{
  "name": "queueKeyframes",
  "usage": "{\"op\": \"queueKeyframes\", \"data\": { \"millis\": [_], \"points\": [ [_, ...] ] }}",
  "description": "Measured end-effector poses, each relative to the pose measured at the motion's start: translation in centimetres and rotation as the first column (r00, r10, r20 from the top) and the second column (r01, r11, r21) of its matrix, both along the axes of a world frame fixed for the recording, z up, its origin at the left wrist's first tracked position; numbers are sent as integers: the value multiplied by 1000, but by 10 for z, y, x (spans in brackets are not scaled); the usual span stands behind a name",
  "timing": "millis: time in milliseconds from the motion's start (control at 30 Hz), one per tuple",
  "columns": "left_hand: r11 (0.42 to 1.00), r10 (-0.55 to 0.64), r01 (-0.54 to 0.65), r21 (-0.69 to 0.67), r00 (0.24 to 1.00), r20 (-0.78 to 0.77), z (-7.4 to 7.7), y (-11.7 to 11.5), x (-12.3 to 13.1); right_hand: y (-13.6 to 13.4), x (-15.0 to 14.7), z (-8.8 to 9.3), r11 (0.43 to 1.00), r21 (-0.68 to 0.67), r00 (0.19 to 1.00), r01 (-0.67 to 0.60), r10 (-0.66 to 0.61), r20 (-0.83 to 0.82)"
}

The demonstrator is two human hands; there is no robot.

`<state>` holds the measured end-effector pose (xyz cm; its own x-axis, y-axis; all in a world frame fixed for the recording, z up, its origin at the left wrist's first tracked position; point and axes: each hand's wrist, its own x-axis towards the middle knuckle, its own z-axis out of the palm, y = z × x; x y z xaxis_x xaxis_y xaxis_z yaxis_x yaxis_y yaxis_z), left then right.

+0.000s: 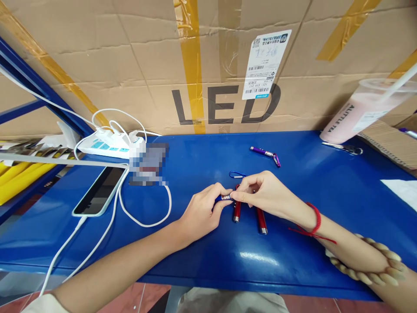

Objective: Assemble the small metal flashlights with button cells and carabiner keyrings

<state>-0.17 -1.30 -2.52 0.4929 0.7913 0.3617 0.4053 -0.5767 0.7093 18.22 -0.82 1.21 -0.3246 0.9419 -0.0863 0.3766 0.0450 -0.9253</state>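
A small blue keychain flashlight [224,198], with a pale printed label on its barrel, lies between my two hands just above the table. My left hand [203,211] is closed on its left end. The thumb and forefinger of my right hand [265,193] pinch at the right end; the fingers hide what sits there. Beneath my right hand lie a red flashlight [237,211] and another red flashlight [261,221], their upper parts partly covered. A blue carabiner [236,174] shows just beyond my fingers. Farther back rests a purple flashlight [262,151] with a purple clip.
On the left of the blue table [202,265] are a charging phone [100,191], loose white cables [170,208] and a power strip [107,148]. A tilted cup of pink drink [352,117] and keys [345,148] are at right. A large cardboard box [146,65] stands behind.
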Motion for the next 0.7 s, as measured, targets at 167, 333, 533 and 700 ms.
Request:
{"op": "queueKeyframes", "data": {
  "millis": [167,333,533,700],
  "points": [
    [999,10,-10,53,1000,0,4,1,2,0,-1,1,1000,7,1000,10,-10,-8],
    [998,49,-49,49,999,-9,6,0,3,1,-1,-1,996,94,1000,4,-6,15],
    [998,58,-58,4,998,-11,8,-1,2,1,-3,2,987,158,997,22,-33,66],
    [997,73,-74,-7,996,-46,10,0,3,1,1,4,978,208,983,3,-41,181]
  ]
}}
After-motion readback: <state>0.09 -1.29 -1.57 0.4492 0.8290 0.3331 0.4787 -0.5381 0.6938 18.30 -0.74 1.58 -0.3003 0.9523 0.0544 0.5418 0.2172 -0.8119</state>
